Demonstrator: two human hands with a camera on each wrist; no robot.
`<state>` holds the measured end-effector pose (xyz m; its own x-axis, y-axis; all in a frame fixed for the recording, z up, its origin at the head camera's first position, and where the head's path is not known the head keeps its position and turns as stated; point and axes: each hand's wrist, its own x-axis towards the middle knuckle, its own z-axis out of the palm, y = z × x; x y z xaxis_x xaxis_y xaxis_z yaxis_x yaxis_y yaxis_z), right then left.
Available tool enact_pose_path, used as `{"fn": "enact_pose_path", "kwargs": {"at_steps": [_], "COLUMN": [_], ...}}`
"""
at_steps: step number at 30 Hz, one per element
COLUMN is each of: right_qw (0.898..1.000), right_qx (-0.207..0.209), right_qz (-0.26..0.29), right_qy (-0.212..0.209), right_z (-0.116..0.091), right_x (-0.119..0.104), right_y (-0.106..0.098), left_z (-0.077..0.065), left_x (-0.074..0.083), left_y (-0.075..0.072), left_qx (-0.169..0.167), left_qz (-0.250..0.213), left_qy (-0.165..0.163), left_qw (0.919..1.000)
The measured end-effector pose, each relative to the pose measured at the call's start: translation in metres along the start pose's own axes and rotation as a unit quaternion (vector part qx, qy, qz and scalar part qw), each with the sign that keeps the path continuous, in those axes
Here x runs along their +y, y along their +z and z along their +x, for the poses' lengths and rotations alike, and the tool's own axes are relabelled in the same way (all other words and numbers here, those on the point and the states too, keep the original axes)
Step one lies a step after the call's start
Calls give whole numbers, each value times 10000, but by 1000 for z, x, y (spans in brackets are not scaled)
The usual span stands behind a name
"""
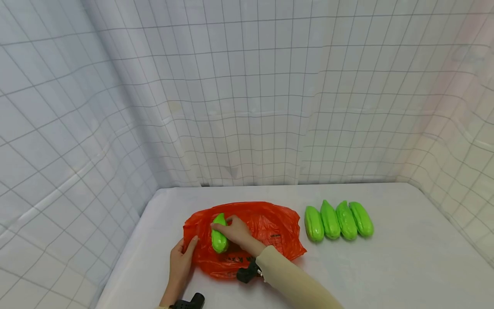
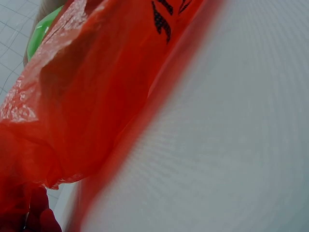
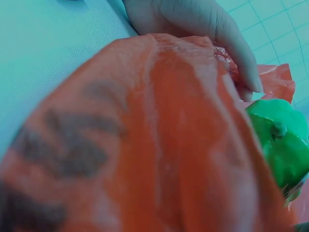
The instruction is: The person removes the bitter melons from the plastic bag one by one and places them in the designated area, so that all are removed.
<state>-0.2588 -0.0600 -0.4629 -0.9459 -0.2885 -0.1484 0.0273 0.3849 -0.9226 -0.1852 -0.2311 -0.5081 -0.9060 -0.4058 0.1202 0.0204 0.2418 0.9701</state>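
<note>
A red plastic bag [image 1: 270, 221] with black print lies spread on the white table. My left hand [image 1: 182, 259] pinches its left edge, thumb on top. Over the bag's left part, my right hand [image 1: 236, 232] grips a glossy green elongated vegetable [image 1: 220, 243] from above, its pointed tip away from me. In the right wrist view, the blunt end of this vegetable [image 3: 277, 145] shows beside a raised fold of the bag [image 3: 183, 145], with my left hand [image 3: 193, 19] behind the fold. Red film fills much of the left wrist view, hiding most of the vegetable.
Several similar green vegetables [image 1: 339, 221] lie side by side in a row to the right of the bag. The white table [image 1: 401, 266] extends to the right and front. White curtains with a grid pattern [image 1: 262, 94] enclose the back and sides.
</note>
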Motion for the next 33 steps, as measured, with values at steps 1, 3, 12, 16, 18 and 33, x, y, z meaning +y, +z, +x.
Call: {"fn": "enact_pose_path", "kwargs": {"at_steps": [1,3,12,16,18,33], "right_qw": [10000,10000,9999,9999,9997,9948], "right_qx": [-14,-29,49,126,176,436], "right_qz": [-35,-69,-123,61,157,870], "right_qy": [-13,-17,-18,-18,-46,-290], "right_z": [0,-1,-6,-7,-7,-9], "right_x": [0,-1,-3,-3,-3,-3], "right_y": [0,-1,-5,-8,-11,-37], "left_z": [0,0,0,-1,-1,0], "left_x": [0,1,2,1,1,2], "left_y": [0,0,0,0,0,0], "left_qx": [-6,-21,-29,-38,-18,-59], "left_qz": [20,34,47,35,60,42], "left_qy": [-14,-30,-124,-133,-102,-121], "left_qw": [10000,10000,9999,9999,9999,9999]}}
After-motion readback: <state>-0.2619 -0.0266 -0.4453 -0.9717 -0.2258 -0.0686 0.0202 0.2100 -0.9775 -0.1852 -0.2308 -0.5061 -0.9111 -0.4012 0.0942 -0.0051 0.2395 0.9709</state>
